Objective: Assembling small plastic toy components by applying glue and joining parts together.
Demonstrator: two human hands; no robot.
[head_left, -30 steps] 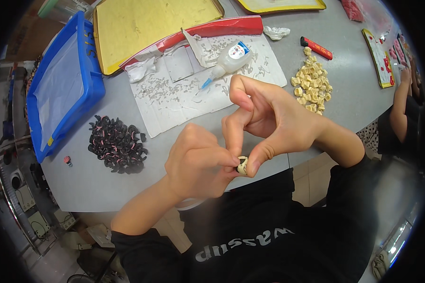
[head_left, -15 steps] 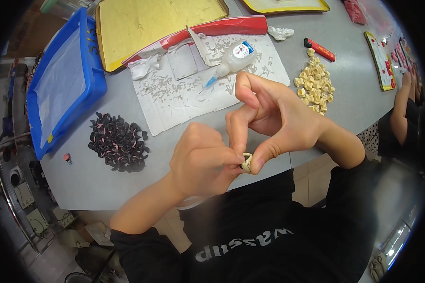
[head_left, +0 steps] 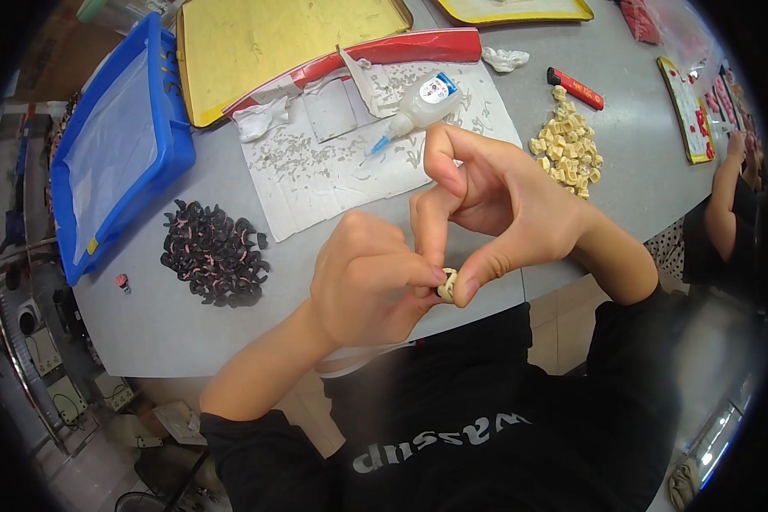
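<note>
A small cream piece (head_left: 447,285) is held in front of the person, near the table's edge, between the fingertips of both hands. At its left side a dark part can be seen, though whether this is a separate bit cannot be told. The piece is pinched from the left by the thumb and forefinger of the left hand (head_left: 363,282), whose other fingers are curled in. From the right it is gripped by the right hand (head_left: 520,209), with the thumb pressed against it and the other fingers bent.

Beyond the hands, a white board (head_left: 303,209) is strewn with grey scraps, and a bottle (head_left: 427,104) is laid on it, its blue tip pointed toward the lower left. Black and pink bits are heaped in a dark pile (head_left: 213,256) to the left; cream ones are gathered in a pale pile (head_left: 569,149) to the right, beside a red stick (head_left: 577,90). Farther left, a blue tray (head_left: 176,149) is seen tilted.
</note>
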